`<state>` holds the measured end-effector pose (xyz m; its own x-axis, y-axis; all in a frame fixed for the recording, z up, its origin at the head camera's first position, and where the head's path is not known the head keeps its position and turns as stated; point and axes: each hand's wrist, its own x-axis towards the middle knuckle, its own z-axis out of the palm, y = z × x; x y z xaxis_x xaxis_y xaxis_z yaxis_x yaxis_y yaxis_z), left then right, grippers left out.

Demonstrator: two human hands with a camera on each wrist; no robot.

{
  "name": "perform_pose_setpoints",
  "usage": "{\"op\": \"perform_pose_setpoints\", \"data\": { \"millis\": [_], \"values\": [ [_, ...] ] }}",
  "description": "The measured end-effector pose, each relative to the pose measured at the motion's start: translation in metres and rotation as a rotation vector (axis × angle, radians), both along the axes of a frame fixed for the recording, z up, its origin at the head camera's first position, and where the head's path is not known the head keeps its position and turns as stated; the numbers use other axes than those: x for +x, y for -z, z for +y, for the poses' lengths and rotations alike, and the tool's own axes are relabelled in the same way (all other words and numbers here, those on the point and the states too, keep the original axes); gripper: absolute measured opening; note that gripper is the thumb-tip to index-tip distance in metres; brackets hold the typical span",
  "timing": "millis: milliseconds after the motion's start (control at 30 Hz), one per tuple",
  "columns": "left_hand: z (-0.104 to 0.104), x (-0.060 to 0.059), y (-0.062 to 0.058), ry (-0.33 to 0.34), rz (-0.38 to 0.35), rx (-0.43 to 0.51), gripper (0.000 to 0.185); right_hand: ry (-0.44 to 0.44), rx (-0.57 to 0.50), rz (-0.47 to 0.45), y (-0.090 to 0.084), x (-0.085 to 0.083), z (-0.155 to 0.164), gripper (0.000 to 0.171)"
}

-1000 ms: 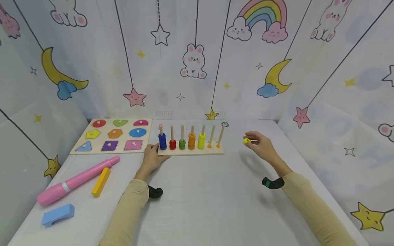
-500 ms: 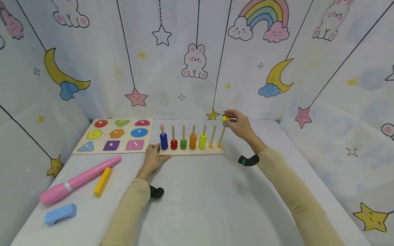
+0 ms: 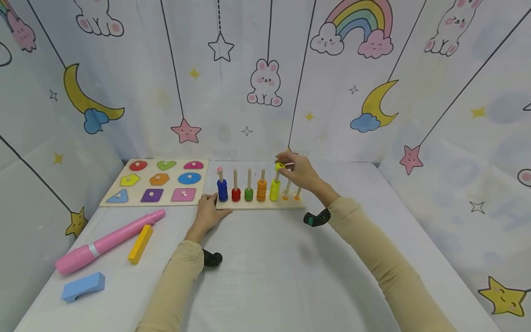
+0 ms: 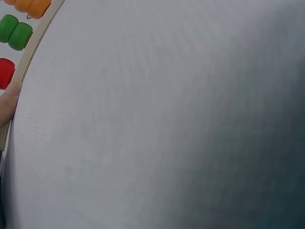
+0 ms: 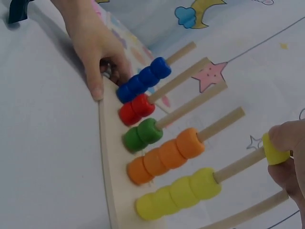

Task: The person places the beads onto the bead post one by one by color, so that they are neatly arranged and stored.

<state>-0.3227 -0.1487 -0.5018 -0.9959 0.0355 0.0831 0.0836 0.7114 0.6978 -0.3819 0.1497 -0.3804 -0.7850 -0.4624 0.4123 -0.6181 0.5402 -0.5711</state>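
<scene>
A wooden peg board [image 3: 261, 207] carries a row of upright pegs. Blue [image 5: 143, 80], red [image 5: 137, 109], green [image 5: 143, 135], orange [image 5: 166, 156] and yellow beads [image 5: 178, 193] are stacked on separate pegs; the rightmost two pegs bear none. My right hand [image 3: 302, 171] pinches a loose yellow bead [image 5: 275, 150] between thumb and finger, right at the tip of the yellow stack's peg. At the board's left end, my left hand [image 3: 207, 214] grips the base, with the thumb [image 4: 10, 102] along its front edge and the other fingers behind.
Left of the pegs lies a shape puzzle board [image 3: 154, 182]. Nearer me are a pink wand-like tube [image 3: 109, 242], a yellow bar [image 3: 140, 244] and a light blue arched block [image 3: 84, 287]. A patterned curtain [image 3: 232, 101] borders the white table.
My right hand has carried the yellow bead leftward from beside the board, past the rightmost pegs, to the top of the yellow stack's peg. The left hand has kept its grip.
</scene>
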Motion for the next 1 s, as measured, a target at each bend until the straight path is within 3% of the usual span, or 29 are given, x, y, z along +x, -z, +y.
{"op": "perform_pose_setpoints", "data": {
  "millis": [533,1000],
  "values": [
    [0.001,0.000,-0.003,-0.001,0.002,-0.007,0.083,-0.008,-0.002,0.034,-0.008,0.003,0.004,0.036],
    [0.002,0.003,-0.002,0.004,0.007,-0.002,0.083,0.096,-0.073,0.046,0.001,0.008,0.056,0.039]
  ]
}}
